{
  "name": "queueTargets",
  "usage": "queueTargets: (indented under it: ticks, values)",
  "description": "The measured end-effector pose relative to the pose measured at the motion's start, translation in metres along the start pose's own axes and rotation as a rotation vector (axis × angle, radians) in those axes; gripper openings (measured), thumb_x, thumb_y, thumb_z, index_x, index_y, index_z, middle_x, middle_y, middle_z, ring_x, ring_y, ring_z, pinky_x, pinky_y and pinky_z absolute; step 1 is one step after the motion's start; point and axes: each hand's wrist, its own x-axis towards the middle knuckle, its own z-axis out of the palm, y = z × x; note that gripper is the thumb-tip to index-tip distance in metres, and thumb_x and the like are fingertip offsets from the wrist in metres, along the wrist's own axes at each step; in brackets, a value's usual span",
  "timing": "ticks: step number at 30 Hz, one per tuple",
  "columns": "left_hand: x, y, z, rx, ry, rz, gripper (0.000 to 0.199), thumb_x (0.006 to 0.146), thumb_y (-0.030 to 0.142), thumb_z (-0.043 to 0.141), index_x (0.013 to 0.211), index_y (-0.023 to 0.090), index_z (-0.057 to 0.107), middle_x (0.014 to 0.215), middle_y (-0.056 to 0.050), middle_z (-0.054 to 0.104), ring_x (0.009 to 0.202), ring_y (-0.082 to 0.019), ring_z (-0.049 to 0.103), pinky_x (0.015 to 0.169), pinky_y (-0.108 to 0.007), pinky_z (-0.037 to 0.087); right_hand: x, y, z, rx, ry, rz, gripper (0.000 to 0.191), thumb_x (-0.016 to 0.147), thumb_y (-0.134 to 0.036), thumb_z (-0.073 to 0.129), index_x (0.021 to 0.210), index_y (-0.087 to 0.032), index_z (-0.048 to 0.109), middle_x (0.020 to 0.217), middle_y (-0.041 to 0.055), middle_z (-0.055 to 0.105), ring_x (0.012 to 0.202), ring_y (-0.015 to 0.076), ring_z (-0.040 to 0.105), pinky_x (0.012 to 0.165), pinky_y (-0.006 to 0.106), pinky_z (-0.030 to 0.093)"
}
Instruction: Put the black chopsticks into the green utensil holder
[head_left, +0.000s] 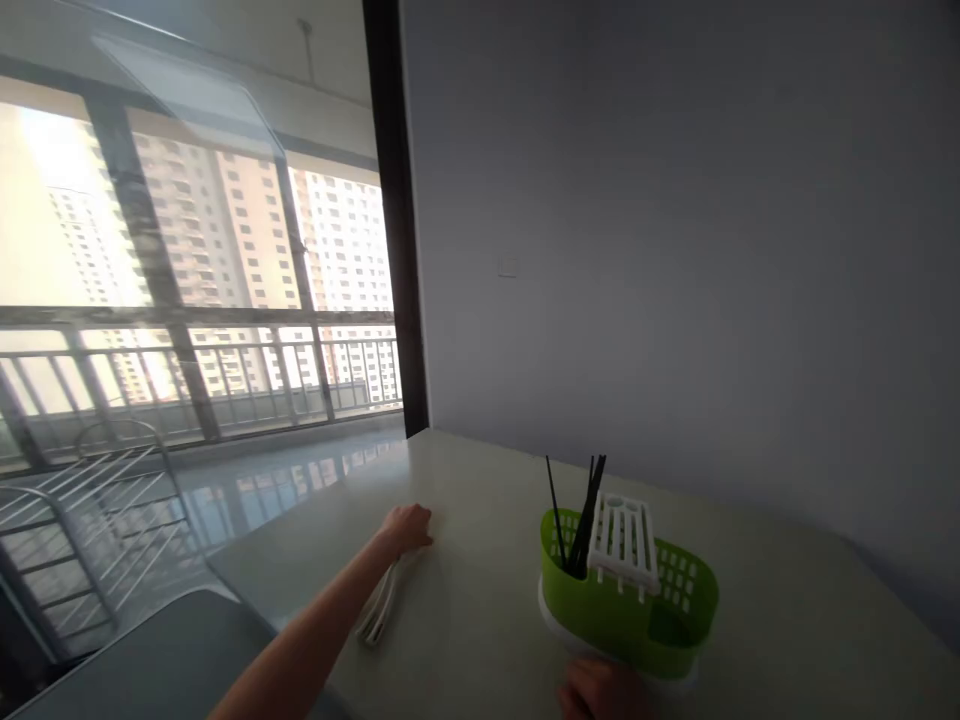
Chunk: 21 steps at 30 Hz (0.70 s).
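Note:
My left hand (pixel 407 528) reaches over the table, fingers curled down at the far end of a bundle of slim pale utensils (pixel 379 610). Their near ends stick out below my wrist, while the gripped ends are hidden. At the bottom edge is my right hand (pixel 604 690), partly cut off, with bent fingers, close against the front of a green utensil basket (pixel 600 612); whatever it may hold is hidden. Several black chopsticks (pixel 583 530) stand in the basket's left part. A white slotted rack (pixel 624 540) sits tilted across its middle.
The pale table (pixel 480 600) meets a plain wall (pixel 675 250) with a switch plate (pixel 508 265). Left of the table stand a grey chair (pixel 172 650) and a metal rack (pixel 112 510), in front of tall windows with a railing (pixel 285 370).

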Motion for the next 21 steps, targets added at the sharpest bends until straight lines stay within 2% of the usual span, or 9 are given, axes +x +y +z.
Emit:
queueTargets:
  ticks: [4, 8, 13, 15, 16, 18, 19, 21]
  values:
    - [-0.002, -0.004, 0.006, -0.016, 0.010, -0.017, 0.034, 0.070, 0.052, 0.057, 0.082, 0.021, 0.059, 0.089, -0.007, 0.066, 0.090, -0.021, 0.061, 0.077, -0.031, 0.045, 0.000, 0.003, 0.003, 0.020, 0.024, -0.019, 0.010, 0.075, -0.019, 0.056, 0.066, -0.021, 0.052, 0.067, -0.0027, 0.063, 0.058, 0.0134, 0.058, 0.049, 0.026, 0.023]
    - [0.003, -0.005, 0.003, -0.022, 0.054, -0.031, 0.040, 0.076, 0.053, 0.050, 0.094, 0.018, 0.059, 0.098, -0.012, 0.062, 0.093, -0.026, 0.059, 0.078, -0.037, 0.043, -0.001, 0.002, 0.004, 0.024, 0.028, -0.010, 0.010, 0.074, -0.020, 0.057, 0.066, -0.021, 0.052, 0.067, -0.0028, 0.063, 0.058, 0.0133, 0.057, 0.049, 0.026, 0.023]
    - [0.011, 0.011, -0.006, -0.100, 0.127, 0.020, 0.050, 0.081, 0.057, 0.039, 0.100, 0.017, 0.061, 0.107, -0.015, 0.058, 0.099, -0.029, 0.056, 0.081, -0.040, 0.041, -0.001, 0.000, 0.002, 0.011, 0.017, 0.009, 0.009, 0.076, -0.020, 0.055, 0.067, -0.022, 0.052, 0.068, -0.0023, 0.063, 0.059, 0.0143, 0.058, 0.049, 0.026, 0.024]
    - [0.013, 0.030, -0.010, -0.151, 0.155, 0.064, 0.051, 0.083, 0.059, 0.034, 0.103, 0.021, 0.061, 0.109, -0.011, 0.059, 0.102, -0.026, 0.055, 0.083, -0.036, 0.041, -0.001, 0.000, 0.002, 0.019, 0.010, -0.001, 0.009, 0.076, -0.020, 0.055, 0.067, -0.022, 0.052, 0.068, -0.0024, 0.063, 0.059, 0.0141, 0.058, 0.049, 0.026, 0.024]
    - [0.013, 0.042, -0.012, -0.244, 0.161, 0.109, 0.051, 0.083, 0.060, 0.032, 0.103, 0.024, 0.062, 0.109, -0.009, 0.060, 0.103, -0.024, 0.054, 0.083, -0.034, 0.041, -0.001, 0.001, 0.002, 0.025, 0.007, -0.010, 0.010, 0.076, -0.020, 0.055, 0.067, -0.022, 0.052, 0.068, -0.0025, 0.063, 0.059, 0.0140, 0.057, 0.049, 0.026, 0.024]
    - [0.014, 0.074, -0.015, -0.547, 0.150, 0.242, 0.052, 0.083, 0.061, 0.032, 0.103, 0.024, 0.062, 0.105, -0.006, 0.063, 0.100, -0.022, 0.055, 0.085, -0.031, 0.041, -0.001, 0.001, 0.002, 0.035, 0.010, -0.018, 0.011, 0.075, -0.020, 0.056, 0.066, -0.022, 0.051, 0.068, -0.0027, 0.063, 0.058, 0.0138, 0.057, 0.049, 0.025, 0.024]
    - [0.014, 0.092, -0.016, -0.766, 0.123, 0.333, 0.052, 0.082, 0.060, 0.036, 0.105, 0.022, 0.062, 0.104, -0.006, 0.064, 0.099, -0.022, 0.056, 0.086, -0.032, 0.040, -0.001, 0.001, 0.002, 0.037, 0.016, -0.018, 0.011, 0.075, -0.021, 0.056, 0.066, -0.022, 0.050, 0.068, -0.0029, 0.063, 0.058, 0.0136, 0.057, 0.049, 0.025, 0.024]
    - [0.016, 0.131, -0.018, -0.941, 0.094, 0.434, 0.055, 0.081, 0.059, 0.039, 0.114, 0.018, 0.058, 0.102, -0.006, 0.065, 0.097, -0.019, 0.056, 0.085, -0.030, 0.042, -0.001, 0.001, 0.001, 0.028, 0.035, -0.003, 0.011, 0.075, -0.021, 0.057, 0.065, -0.022, 0.050, 0.067, -0.0034, 0.062, 0.058, 0.0133, 0.057, 0.049, 0.025, 0.024]
